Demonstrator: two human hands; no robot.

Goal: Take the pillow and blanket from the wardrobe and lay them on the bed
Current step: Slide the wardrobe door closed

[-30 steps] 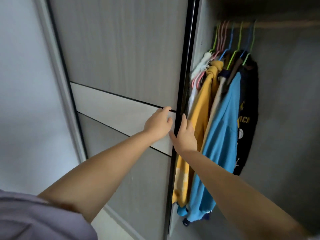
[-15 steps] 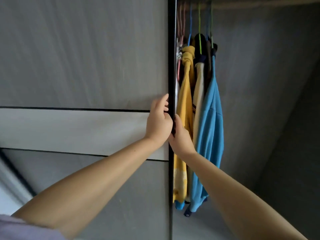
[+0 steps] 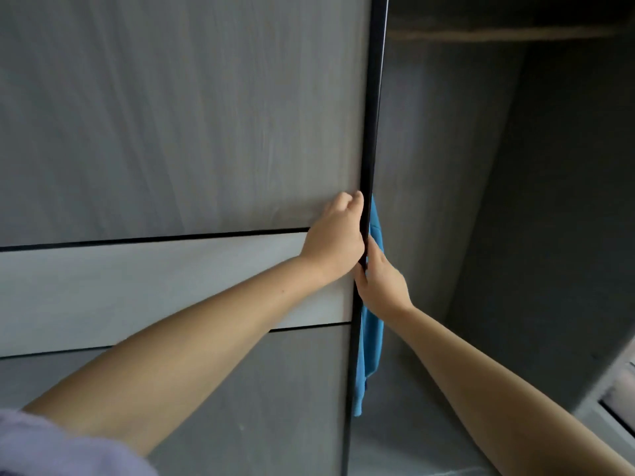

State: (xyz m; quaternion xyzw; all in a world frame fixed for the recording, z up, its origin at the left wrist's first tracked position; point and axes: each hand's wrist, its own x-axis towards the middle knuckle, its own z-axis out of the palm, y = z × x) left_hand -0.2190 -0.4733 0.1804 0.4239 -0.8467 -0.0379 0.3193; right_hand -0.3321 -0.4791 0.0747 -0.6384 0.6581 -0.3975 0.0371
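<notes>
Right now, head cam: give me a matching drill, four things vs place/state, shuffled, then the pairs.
Things:
1. left hand
2. right hand
3. blue garment
4. sliding door

Place or state:
A. hangs just behind the door's dark edge, mostly hidden
B. grey wood-grain panels with a pale band across, fills the left of the view
C. on the door's front face, fingers curled at the edge
D. on the opening side of the edge, lower than the other hand

Pairs: 1-C, 2-D, 3-A, 4-B
</notes>
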